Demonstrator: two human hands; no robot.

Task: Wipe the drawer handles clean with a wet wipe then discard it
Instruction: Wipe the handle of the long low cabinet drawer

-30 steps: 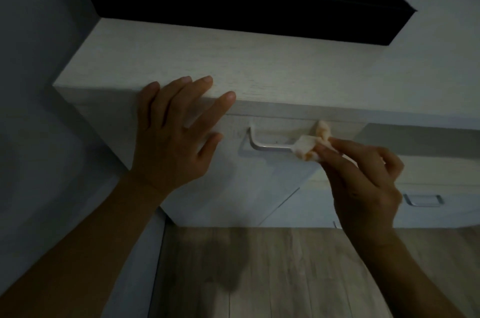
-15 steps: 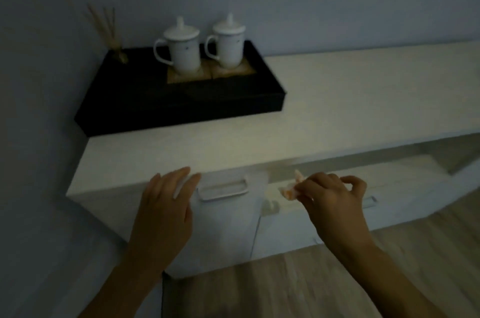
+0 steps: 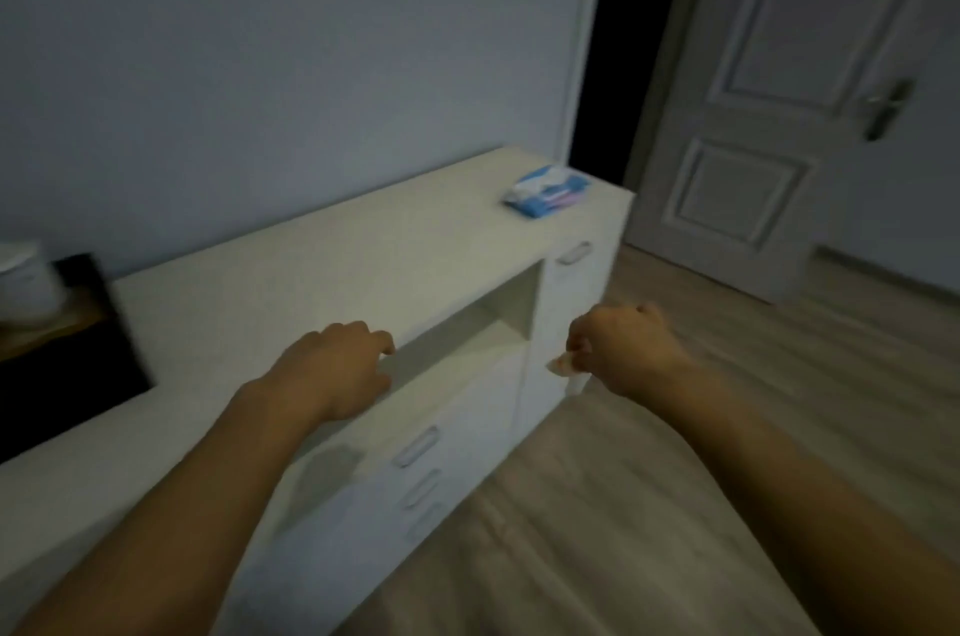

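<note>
Wipe (image 3: 562, 365) pinched in the right grip (image 3: 623, 355), near the cabinet (image 3: 569, 303) front; left grip (image 3: 337, 370) rests loose on the worktop (image 3: 311, 272) edge. Handles (image 3: 415, 446) below, wiped or not I can't tell; discard remains.

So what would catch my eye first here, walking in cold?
Two bare hands in the dim room: the left hand rests on the top edge of the white cabinet, the right hand pinches a crumpled wet wipe before its front. A blue wipe pack lies at the top's far end.
</note>
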